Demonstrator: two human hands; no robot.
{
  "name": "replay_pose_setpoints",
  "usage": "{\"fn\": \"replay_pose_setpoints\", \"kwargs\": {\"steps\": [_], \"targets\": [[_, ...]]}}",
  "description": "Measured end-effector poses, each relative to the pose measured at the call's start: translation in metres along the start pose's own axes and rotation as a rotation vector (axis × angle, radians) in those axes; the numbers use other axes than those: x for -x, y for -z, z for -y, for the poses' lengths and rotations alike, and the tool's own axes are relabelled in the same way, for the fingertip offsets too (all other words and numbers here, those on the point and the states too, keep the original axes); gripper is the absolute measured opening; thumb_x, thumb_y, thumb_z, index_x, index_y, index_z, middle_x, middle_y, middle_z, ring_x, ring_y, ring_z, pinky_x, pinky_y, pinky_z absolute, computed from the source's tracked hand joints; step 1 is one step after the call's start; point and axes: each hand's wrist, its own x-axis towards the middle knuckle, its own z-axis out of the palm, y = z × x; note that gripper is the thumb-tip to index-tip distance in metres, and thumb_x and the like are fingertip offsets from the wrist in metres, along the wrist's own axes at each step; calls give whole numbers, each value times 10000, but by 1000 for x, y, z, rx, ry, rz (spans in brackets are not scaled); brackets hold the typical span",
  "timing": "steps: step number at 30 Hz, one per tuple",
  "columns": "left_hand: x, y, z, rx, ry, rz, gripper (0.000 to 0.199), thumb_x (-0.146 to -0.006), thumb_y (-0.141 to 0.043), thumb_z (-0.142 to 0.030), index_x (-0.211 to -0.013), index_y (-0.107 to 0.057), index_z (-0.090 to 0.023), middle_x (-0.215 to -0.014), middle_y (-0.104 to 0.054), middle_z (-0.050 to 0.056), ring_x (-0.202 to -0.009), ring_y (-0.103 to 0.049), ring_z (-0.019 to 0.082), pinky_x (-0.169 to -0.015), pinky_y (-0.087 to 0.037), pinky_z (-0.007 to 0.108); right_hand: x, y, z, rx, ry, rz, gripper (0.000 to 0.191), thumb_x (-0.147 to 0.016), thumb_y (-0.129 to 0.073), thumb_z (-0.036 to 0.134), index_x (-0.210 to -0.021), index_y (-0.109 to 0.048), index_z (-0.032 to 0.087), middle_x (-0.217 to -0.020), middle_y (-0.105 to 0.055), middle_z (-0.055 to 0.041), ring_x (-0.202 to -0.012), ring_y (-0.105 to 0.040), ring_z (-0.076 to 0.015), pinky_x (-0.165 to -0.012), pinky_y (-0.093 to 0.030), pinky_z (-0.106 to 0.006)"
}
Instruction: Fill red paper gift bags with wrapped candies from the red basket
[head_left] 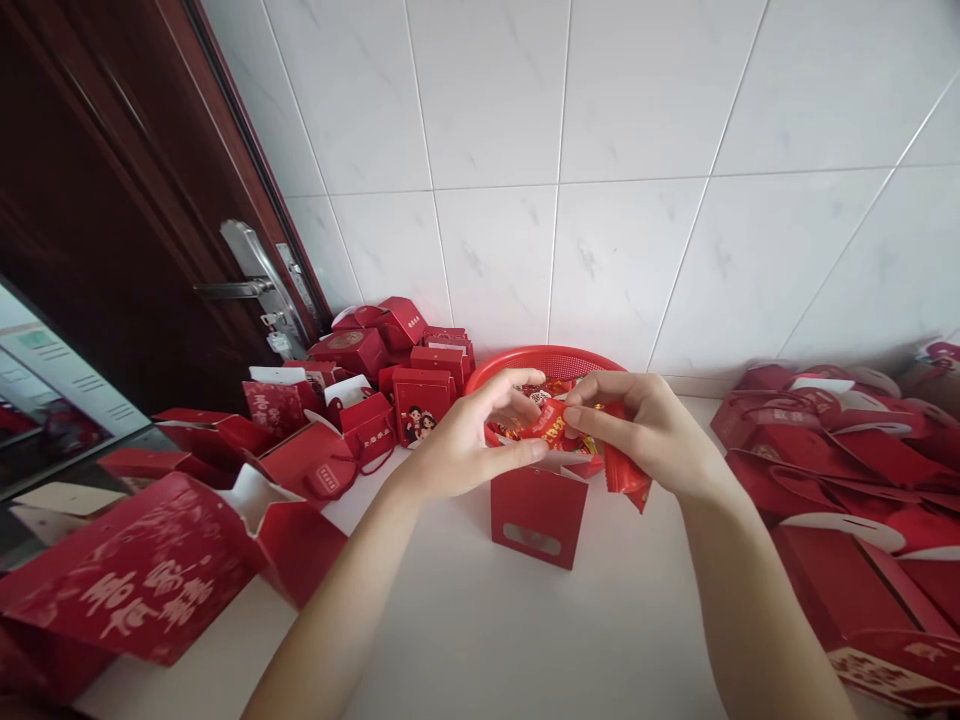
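Observation:
Between my hands, over an upright small red box (536, 515) with a cut-out window low on its front, is a shiny red candy packet (553, 425) with yellow lettering. My right hand (641, 425) pinches this packet with thumb and fingers. Another red wrapped packet (626, 480) hangs below that hand's fingers. My left hand (480, 435) is curved around the packet's left side, thumb and fingers apart; whether they touch it is hard to tell. Just behind stands a red plastic basket (551, 355) of mixed wrapped candies, partly hidden by my hands.
On the left, red gift boxes (375, 430) crowd the white table (480, 630), with a large lettered box (142, 570) nearest me. More red boxes (832, 440) are heaped on the right. A tiled wall (630, 240) rises behind; a dark door (135, 150) stands at the left.

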Motion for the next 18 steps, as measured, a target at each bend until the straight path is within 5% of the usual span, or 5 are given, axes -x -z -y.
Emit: {"fn": "replay_pose_setpoints", "kwargs": {"steps": [3, 5, 9, 18], "targets": [[1, 12, 1, -210, -41, 17, 133, -864, -698, -265, -988, -705, -218, -1262, -630, 65, -1161, -608, 238, -1029, -451, 386, 2, 2, 3, 97, 27, 10, 152, -863, -633, 254, -748, -686, 169, -652, -629, 1, -510, -517, -88, -487, -396, -223], [2, 18, 2, -302, 9, 113, 88, -872, -666, -254, -877, -749, -225, -1310, -619, 52, -1129, -628, 239, -999, -471, 375, 2, 2, 2, 142, 34, 34, 154, -847, -610, 205, -716, -683, 173, -653, -631, 2, -504, -520, -89, -489, -393, -229], [-1, 16, 12, -314, 79, 233, 222, -890, -599, -197, -1005, -780, -254, -1174, -713, 44, -1031, -676, 223, -918, -512, 336, 0, 0, -5, 178, 32, 73, 151, -836, -590, 189, -731, -699, 189, -690, -649, -5, -520, -545, -104, -482, -389, -234], [-12, 7, 34, -123, 184, 160, 201, -843, -682, -196, -1027, -761, -218, -1090, -766, 56, -1007, -703, 230, -915, -527, 345, -5, -4, -18, 273, 28, 23, 156, -830, -566, 182, -725, -680, 200, -721, -666, -21, -548, -557, -124, -473, -360, -239]]}}
